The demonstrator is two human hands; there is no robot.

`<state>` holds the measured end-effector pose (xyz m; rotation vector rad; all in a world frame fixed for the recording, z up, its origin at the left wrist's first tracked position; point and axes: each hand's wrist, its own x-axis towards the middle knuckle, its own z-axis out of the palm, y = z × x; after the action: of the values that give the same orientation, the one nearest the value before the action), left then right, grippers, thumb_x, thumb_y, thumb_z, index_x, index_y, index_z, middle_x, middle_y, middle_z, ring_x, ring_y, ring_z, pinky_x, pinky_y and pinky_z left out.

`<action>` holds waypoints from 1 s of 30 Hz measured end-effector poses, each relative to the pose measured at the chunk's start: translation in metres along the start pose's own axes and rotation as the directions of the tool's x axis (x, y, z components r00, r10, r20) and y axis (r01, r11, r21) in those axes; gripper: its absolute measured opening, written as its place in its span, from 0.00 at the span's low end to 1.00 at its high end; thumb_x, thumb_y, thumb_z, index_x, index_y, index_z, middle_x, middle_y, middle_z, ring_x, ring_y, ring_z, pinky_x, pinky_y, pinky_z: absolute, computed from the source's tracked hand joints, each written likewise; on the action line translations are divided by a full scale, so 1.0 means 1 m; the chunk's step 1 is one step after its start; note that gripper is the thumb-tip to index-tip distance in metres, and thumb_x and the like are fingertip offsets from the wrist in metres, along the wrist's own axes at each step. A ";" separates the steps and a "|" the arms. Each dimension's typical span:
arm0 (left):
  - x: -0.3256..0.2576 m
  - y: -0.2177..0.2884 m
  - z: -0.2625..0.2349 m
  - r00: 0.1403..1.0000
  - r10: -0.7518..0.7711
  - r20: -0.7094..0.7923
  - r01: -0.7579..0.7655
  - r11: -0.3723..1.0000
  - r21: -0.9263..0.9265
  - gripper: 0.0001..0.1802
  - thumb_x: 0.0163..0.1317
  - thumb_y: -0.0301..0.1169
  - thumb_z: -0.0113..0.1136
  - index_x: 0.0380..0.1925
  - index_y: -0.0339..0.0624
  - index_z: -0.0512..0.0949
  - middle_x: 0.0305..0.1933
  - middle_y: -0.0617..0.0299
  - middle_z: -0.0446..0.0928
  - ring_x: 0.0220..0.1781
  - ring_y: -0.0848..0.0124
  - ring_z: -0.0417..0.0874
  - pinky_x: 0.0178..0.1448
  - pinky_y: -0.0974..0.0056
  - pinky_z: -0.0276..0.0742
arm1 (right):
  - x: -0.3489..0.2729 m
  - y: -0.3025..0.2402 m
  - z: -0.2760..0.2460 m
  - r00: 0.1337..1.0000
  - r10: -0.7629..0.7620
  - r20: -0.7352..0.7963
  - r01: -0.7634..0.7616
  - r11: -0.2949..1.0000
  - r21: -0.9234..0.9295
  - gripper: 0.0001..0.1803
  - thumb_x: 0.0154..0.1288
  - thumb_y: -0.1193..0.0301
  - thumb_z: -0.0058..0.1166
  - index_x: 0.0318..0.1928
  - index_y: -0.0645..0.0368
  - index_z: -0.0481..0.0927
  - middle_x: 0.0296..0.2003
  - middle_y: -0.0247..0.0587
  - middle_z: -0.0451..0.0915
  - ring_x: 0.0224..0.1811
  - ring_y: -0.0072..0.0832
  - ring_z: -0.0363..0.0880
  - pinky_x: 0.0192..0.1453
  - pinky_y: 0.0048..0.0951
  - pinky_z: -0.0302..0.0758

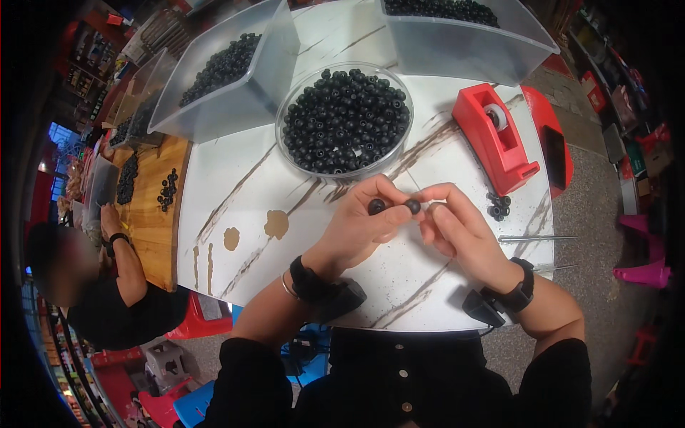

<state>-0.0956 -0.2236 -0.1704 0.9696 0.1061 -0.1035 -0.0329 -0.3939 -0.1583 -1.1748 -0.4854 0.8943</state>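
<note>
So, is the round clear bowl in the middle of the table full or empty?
Nearly full. The round clear bowl holds black beads heaped close to its rim, and no bare bottom shows. It stands upright on the white marbled table.

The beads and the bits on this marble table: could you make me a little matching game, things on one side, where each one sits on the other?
Things:
1. round clear bowl of black beads
2. red tape dispenser
3. two black beads
4. small cluster of loose beads

Places:
A. held between the fingertips of the left hand and the right hand
B. on the table just below the dispenser's front end
C. middle of the table, beyond the hands
D. right side of the table, near its edge

Pairs: 1-C, 2-D, 3-A, 4-B
</note>
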 end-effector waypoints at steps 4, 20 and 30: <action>0.001 -0.004 -0.002 0.998 -0.033 0.052 0.036 0.998 -0.045 0.06 0.54 0.19 0.54 0.31 0.39 0.70 0.22 0.69 0.69 0.18 0.87 0.60 0.20 0.80 0.53 | 0.003 -0.003 -0.003 0.997 0.067 0.023 -0.068 0.997 0.046 0.10 0.65 0.69 0.41 0.46 0.58 0.65 0.25 0.28 0.69 0.21 0.09 0.58 0.24 0.11 0.55; 0.037 0.196 -0.052 0.831 0.525 -0.183 -0.339 0.740 0.582 0.07 0.58 0.29 0.53 0.36 0.41 0.69 0.35 0.56 0.75 0.16 0.87 0.59 0.15 0.83 0.53 | -0.002 -0.012 0.001 1.000 0.028 -0.013 -0.029 0.998 -0.052 0.11 0.63 0.70 0.44 0.45 0.59 0.66 0.24 0.26 0.69 0.21 0.08 0.58 0.25 0.11 0.56; 0.052 0.195 -0.064 0.875 0.440 0.204 -0.241 0.031 0.970 0.11 0.58 0.31 0.54 0.40 0.41 0.76 0.38 0.66 0.76 0.43 0.78 0.74 0.49 0.73 0.68 | 0.003 -0.011 -0.004 0.999 -0.018 -0.041 0.011 0.988 -0.153 0.12 0.63 0.71 0.45 0.45 0.61 0.66 0.25 0.27 0.69 0.28 0.11 0.65 0.34 0.14 0.61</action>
<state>-0.0202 -0.0636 -0.0543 2.4162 -0.1050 0.4623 -0.0247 -0.3951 -0.1497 -1.3253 -0.5347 0.8294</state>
